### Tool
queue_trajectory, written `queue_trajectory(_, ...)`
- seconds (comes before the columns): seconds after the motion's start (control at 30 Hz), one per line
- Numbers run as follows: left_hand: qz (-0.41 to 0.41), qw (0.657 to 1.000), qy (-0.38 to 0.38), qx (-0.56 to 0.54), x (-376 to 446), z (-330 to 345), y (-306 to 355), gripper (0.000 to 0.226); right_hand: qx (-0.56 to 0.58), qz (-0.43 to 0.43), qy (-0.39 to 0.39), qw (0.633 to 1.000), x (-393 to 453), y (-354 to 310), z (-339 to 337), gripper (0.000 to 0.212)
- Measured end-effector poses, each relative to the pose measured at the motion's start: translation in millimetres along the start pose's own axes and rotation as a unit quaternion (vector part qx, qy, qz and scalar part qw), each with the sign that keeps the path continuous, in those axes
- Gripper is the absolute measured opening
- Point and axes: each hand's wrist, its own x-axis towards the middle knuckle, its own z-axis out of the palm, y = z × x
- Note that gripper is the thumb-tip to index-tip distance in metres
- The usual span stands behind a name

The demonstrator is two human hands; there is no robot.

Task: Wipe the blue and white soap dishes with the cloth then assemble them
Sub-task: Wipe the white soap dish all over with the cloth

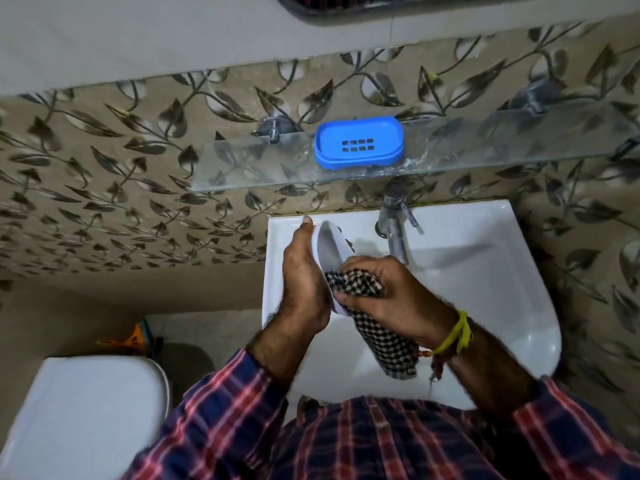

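The blue soap dish (358,143), oval with several drain slots, lies on the glass shelf (249,168) above the sink. My left hand (304,278) holds the white soap dish (329,249) tilted on edge over the basin, its hollow side facing right. My right hand (398,296) grips the black-and-white checked cloth (377,323) and presses it against the lower part of the white dish. The cloth's loose end hangs down toward me. The dish's lower half is hidden by the cloth and my fingers.
A white sink (491,271) with a chrome tap (394,223) lies under my hands. A white toilet lid (86,410) is at the lower left. Leaf-patterned tiles cover the wall. Something orange (135,337) sits on the floor beside the toilet.
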Motion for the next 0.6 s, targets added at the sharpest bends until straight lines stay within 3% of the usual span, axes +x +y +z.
queue_trajectory(0.13, -0.072, 0.997, -0.011, -0.007, 3, 4, 6, 0.053, 0.033, 0.005, 0.029, 0.999, 7, -8, 2, 0.004)
queue_trajectory(0.27, -0.048, 0.999, 0.01, -0.013, 10, -1, 10, 0.057, -0.081, -0.01, -0.026, 0.996, 1, -1, 3, 0.011)
queue_trajectory(0.43, -0.073, 0.997, 0.023, -0.017, 14, -1, 15, 0.058, -0.08, -0.03, -0.03, 0.996, 0, -2, 1, 0.016)
queue_trajectory(0.5, -0.068, 0.997, 0.038, -0.008, 19, -6, 17, 0.063, -0.152, -0.051, -0.049, 0.986, -7, 3, 5, 0.021)
queue_trajectory(0.6, -0.078, 0.996, 0.048, -0.008, 23, -8, 19, 0.065, -0.279, -0.099, 0.0, 0.955, -14, 12, 10, 0.013)
